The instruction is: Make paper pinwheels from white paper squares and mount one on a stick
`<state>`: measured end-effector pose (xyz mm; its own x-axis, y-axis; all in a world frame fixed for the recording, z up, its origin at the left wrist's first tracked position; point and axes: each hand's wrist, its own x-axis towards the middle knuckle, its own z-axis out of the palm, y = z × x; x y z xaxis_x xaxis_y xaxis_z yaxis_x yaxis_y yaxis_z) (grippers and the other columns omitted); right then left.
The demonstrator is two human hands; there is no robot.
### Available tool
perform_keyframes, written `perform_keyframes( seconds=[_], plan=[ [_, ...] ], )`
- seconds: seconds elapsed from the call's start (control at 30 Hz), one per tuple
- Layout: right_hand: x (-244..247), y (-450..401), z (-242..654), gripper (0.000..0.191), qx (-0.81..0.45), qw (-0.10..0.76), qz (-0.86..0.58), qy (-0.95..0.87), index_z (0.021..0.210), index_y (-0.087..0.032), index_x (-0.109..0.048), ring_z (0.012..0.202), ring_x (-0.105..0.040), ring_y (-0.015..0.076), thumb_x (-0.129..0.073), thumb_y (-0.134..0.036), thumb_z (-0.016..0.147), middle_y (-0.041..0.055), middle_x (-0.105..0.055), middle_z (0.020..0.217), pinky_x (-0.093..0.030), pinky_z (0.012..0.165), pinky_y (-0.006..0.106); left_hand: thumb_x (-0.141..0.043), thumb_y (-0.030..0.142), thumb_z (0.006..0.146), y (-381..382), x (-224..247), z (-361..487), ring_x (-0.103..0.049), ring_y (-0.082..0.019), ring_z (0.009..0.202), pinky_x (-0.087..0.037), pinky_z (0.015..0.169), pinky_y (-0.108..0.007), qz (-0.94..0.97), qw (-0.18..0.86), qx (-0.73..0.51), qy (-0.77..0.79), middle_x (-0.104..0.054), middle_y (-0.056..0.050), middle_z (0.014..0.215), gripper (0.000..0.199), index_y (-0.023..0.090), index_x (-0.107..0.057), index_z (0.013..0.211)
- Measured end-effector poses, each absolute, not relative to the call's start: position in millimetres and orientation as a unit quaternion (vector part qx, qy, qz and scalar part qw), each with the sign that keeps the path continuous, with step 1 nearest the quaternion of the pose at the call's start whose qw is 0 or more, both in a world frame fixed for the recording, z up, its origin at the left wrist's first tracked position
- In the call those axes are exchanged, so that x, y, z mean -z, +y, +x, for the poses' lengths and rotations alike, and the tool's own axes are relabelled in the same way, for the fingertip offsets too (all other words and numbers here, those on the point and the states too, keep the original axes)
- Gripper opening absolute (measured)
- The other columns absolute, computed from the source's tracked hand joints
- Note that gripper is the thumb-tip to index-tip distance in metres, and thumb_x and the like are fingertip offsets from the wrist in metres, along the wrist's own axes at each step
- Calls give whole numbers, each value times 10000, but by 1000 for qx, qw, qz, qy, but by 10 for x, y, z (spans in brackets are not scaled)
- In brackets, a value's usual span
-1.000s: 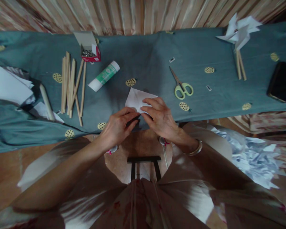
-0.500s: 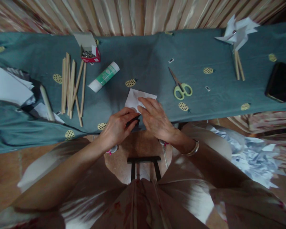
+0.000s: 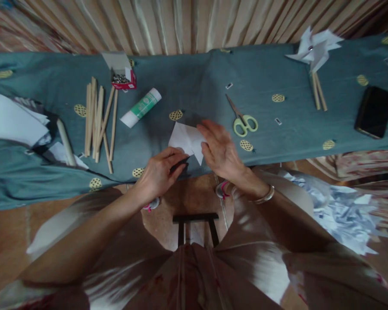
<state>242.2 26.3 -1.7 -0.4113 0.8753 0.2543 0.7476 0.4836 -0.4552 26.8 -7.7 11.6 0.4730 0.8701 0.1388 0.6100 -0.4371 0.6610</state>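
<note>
"Which step was in hand?"

"By my judgement, it was the handling of the white paper point(image 3: 183, 137), with both hands. It lay on the bench point(image 3: 197, 82), to the right of the glue stick point(image 3: 142, 107) and nearer to the person. A line crossed it, perhaps a crease."

"And how was the grip?"

"The left hand point(image 3: 155, 174) touched the near edge with its fingertips, but I could not tell whether they pinched it. The right hand point(image 3: 224, 155) was open at the right edge, with thumb and fingers apart."

"What did the next move call for?"

"I think a light and steady touch, because such thin paper could slip or bend wrongly."

"Which other things were there?"

"The scissors point(image 3: 245, 125) were well to the right of the glue stick, and the paper pinwheel point(image 3: 318, 49) farther right. The wooden sticks point(image 3: 100, 122) were on its left."

"What differed from the earlier frame?"

"There, the right hand covered much of the paper. Now it had moved to the right, and a pointed corner could be seen. The left hand remained almost in the same place."
</note>
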Motion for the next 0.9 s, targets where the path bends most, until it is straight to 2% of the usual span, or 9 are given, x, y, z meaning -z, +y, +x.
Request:
perform_keyframes(
  seconds=[0.03, 0.4, 0.9],
  plan=[
    [18, 299, 2440, 485, -137, 232, -498, -825, 1383, -31, -535, 1349, -490, 306, -370, -213, 966, 216, -545, 1434, -403, 1154, 490, -542, 224, 949, -75, -116, 268, -690, -204, 1032, -572, 943, -357, 814, 273, -237, 455, -698, -96, 1119, 266, 153, -703, 1148],
    [32, 428, 2555, 410, -165, 240, -520, -803, 1325, -154, -586, 1221, -606, 292, -449, -304, 969, 147, -665, 1313, -470, 1076, 496, -551, 226, 940, -78, -120, 265, -690, -198, 1021, -573, 937, -350, 812, 273, -239, 457, -705, -90, 1109, 261, 163, -710, 1138],
    [-41, 378, 2594, 349, -214, 253, -546, -770, 1206, -137, -671, 955, -701, 234, -550, -277, 911, 109, -751, 1092, -541, 891, 380, -535, 252, 954, -44, -175, 204, -683, -202, 1044, -571, 946, -346, 825, 240, -240, 451, -693, -90, 1143, 239, 180, -708, 1102]
  ],
)
